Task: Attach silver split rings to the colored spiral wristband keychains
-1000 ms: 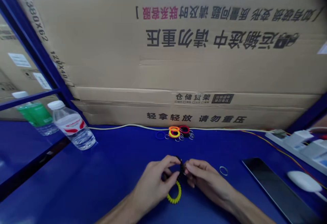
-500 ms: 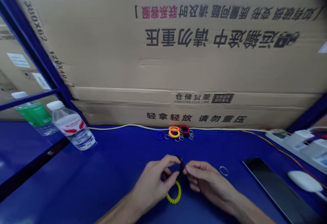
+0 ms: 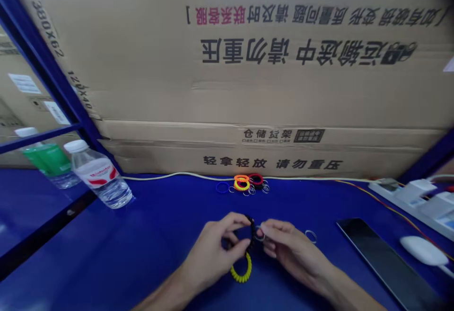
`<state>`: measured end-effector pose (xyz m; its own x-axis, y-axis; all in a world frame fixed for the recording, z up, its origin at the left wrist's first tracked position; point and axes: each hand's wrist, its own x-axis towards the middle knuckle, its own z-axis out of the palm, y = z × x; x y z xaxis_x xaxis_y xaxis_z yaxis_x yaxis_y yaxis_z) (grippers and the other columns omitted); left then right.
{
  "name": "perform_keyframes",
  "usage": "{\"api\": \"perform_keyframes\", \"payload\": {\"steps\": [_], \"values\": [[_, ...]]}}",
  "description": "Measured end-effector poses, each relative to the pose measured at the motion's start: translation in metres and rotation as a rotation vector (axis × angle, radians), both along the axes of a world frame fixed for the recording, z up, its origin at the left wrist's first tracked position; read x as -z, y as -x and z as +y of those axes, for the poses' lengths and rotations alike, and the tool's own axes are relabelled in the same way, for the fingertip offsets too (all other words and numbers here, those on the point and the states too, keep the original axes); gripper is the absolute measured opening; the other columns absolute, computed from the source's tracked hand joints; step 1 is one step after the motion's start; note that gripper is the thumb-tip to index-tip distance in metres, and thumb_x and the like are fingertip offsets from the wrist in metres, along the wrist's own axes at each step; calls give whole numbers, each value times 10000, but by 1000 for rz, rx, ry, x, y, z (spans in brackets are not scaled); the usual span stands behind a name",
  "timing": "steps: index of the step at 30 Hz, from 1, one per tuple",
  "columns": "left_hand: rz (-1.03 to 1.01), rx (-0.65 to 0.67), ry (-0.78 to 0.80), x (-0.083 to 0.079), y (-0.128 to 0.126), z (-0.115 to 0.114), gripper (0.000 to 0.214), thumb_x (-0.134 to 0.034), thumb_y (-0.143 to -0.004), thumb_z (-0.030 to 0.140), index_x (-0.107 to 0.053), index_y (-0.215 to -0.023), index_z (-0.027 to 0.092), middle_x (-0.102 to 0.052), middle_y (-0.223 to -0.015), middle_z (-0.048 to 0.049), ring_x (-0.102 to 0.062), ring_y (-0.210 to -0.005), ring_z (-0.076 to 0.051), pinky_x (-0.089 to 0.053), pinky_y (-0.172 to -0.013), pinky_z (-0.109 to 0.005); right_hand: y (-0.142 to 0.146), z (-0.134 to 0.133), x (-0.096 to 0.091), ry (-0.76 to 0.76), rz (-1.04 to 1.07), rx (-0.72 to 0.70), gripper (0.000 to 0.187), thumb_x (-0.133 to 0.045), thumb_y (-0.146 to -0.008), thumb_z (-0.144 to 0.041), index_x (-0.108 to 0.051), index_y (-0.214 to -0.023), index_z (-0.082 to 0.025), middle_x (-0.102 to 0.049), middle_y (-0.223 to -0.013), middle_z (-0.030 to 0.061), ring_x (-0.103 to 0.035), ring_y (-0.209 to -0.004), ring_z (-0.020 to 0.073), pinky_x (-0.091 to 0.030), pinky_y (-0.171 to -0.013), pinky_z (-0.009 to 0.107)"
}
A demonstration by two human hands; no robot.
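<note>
A black coiled wrist band (image 3: 252, 233) is pinched between the thumb and fingers of my left hand (image 3: 222, 244). Close by on the right, the fingertips of my right hand (image 3: 285, 242) grip a metal key ring (image 3: 260, 234) against the black band's side; whether the two are linked I cannot tell. A yellow coiled wrist band (image 3: 241, 269) is just below my left fingers, its top partly hidden by them. Beyond my right hand a loose metal ring (image 3: 311, 236) lies on the blue surface (image 3: 170, 226).
Several coloured coil bands (image 3: 241, 184) with metal rings lie by the large cardboard box (image 3: 227, 102). A water bottle (image 3: 101, 176) stands at left. At right are a phone (image 3: 383, 259), a white mouse-like device (image 3: 423, 250) and a power strip (image 3: 418, 202).
The metal ring in my right fingers now shows next to the black band, where it was hidden before. My right fingers have shifted slightly right; my left hand has hardly moved.
</note>
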<state>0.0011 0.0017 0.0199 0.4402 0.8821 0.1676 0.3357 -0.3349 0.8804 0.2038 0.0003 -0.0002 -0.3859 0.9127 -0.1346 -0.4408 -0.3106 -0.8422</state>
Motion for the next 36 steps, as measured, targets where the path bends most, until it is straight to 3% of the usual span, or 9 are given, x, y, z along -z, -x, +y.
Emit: {"api": "perform_keyframes", "payload": {"steps": [3,8,11,18,24,28,31,36], "values": [[-116,-9,181,-2,0,3,258,-626,-832,214,-556,-1080,214,-674,-1105,-55,-669,-604,-104,-522,-614,-200,2,-2,-3,-86,-4,84,128,-730,-800,-242,-727,-765,-120,-538,-693,9,-397,-603,89,-324,-585,243],[-14,17,-10,-4,0,-1,253,-599,-839,168,-589,-1084,232,-714,-915,1,-639,-601,-97,-506,-649,-192,5,-4,-4,42,46,-71,262,-639,-873,-316,-713,-749,-97,-486,-638,2,-376,-561,89,-304,-535,250],[44,39,-99,-3,0,-2,273,-588,-845,163,-604,-1104,247,-708,-826,20,-622,-617,-105,-497,-648,-187,4,-2,-2,83,53,-108,237,-655,-864,-298,-715,-762,-92,-473,-632,-5,-349,-546,79,-285,-519,242],[-73,-9,101,-3,-1,1,260,-619,-829,196,-581,-1086,207,-688,-1091,-57,-669,-621,-109,-540,-654,-216,5,-5,-3,-7,68,19,168,-735,-797,-280,-740,-817,-113,-488,-614,-11,-397,-570,90,-321,-558,247],[-4,7,-23,-5,0,0,246,-589,-851,173,-595,-1091,227,-710,-985,-7,-649,-625,-105,-520,-650,-206,4,-1,-2,46,21,-19,269,-657,-860,-336,-714,-754,-96,-509,-627,1,-402,-540,83,-338,-539,249],[32,84,-81,-8,3,2,293,-620,-857,198,-582,-1146,237,-714,-998,5,-666,-789,-125,-508,-751,-206,0,3,0,12,-102,17,281,-671,-842,-372,-694,-745,-109,-490,-597,-23,-400,-507,74,-336,-500,229],[93,136,-143,-6,8,7,223,-623,-859,178,-639,-1073,238,-721,-983,13,-662,-852,-131,-494,-801,-207,-6,6,-1,-60,-296,15,335,-660,-826,-455,-686,-757,-128,-491,-585,-36,-390,-462,70,-316,-438,216],[287,26,-399,5,21,30,177,-576,-900,195,-682,-1028,256,-710,-1017,2,-639,-945,-158,-469,-892,-259,-12,7,-7,-241,-611,-9,375,-625,-814,-527,-684,-789,-158,-539,-589,-31,-425,-438,84,-318,-401,213]]}}
